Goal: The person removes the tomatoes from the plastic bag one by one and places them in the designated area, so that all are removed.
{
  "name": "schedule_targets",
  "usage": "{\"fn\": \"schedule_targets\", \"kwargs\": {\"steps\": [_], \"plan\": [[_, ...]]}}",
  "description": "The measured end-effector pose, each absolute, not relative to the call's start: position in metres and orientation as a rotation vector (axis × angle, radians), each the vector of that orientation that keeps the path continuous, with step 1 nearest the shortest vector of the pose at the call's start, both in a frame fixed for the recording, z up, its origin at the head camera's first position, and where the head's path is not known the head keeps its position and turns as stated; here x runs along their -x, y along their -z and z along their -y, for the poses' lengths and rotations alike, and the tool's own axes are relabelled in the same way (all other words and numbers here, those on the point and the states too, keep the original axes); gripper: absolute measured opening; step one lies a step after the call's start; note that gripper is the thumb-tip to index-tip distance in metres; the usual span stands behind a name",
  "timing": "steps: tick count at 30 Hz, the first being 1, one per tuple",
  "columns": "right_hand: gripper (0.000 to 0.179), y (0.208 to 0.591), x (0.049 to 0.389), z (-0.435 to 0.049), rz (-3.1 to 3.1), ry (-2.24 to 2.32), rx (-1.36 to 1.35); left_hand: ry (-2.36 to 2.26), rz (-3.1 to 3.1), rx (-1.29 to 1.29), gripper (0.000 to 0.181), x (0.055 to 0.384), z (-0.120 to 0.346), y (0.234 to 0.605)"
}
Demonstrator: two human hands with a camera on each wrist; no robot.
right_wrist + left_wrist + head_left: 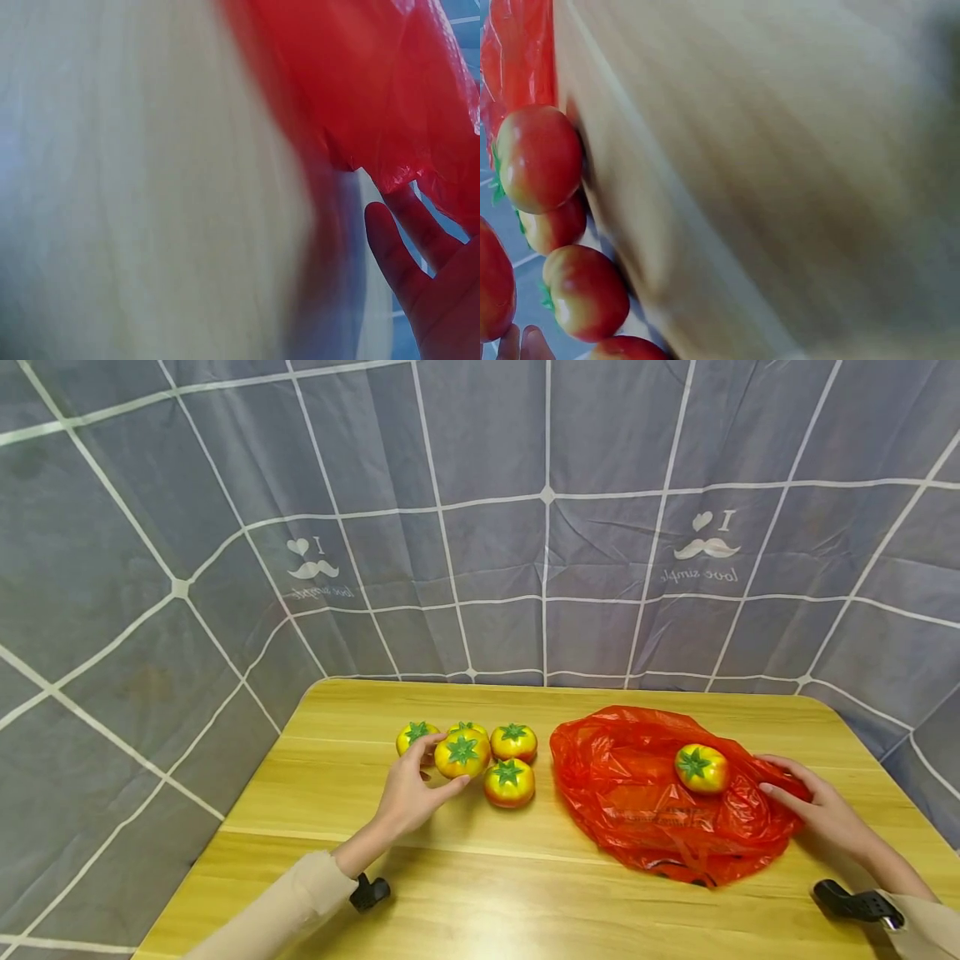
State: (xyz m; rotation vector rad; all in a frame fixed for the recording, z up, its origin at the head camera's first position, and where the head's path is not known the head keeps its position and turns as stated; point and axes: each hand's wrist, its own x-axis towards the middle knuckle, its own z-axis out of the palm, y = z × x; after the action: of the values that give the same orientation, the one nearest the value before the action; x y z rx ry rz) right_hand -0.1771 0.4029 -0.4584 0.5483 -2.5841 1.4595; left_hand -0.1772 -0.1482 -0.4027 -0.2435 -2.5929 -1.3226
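In the head view my left hand [408, 789] holds a yellow-red tomato [462, 753] with a green star-shaped top, its thumb and fingers around the sides. Behind and beside it, several similar tomatoes [510, 783] stand close together on the table; the held one overlaps them. At the lower left of the left wrist view, fingertips [526, 343] show under the held tomato [493, 281]. My right hand [821, 802] grips the right edge of a crumpled red plastic bag [622, 793], its thumb on the near side. One tomato [702, 768] lies on the bag's right part.
A yellow wood-grain table [480, 893] carries everything. Grey cloth with white lines [495, 552] hangs behind the table and along its left side. Dark straps [367, 892] circle both wrists, below beige sleeves [285, 902].
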Motion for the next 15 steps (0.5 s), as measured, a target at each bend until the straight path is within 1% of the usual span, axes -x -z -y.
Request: {"fn": "schedule_targets", "kwargs": {"steps": [5,15], "plan": [[0.045,0.459,0.177,-0.402,2.582,-1.434,-0.551,1.313,2.596,0.211,0.066,0.174,0.153,0.409],[0.044,0.46,0.176,-0.401,2.56,-1.382,-0.582,1.233,2.664,0.236,0.063,0.173,0.158,0.417]]}}
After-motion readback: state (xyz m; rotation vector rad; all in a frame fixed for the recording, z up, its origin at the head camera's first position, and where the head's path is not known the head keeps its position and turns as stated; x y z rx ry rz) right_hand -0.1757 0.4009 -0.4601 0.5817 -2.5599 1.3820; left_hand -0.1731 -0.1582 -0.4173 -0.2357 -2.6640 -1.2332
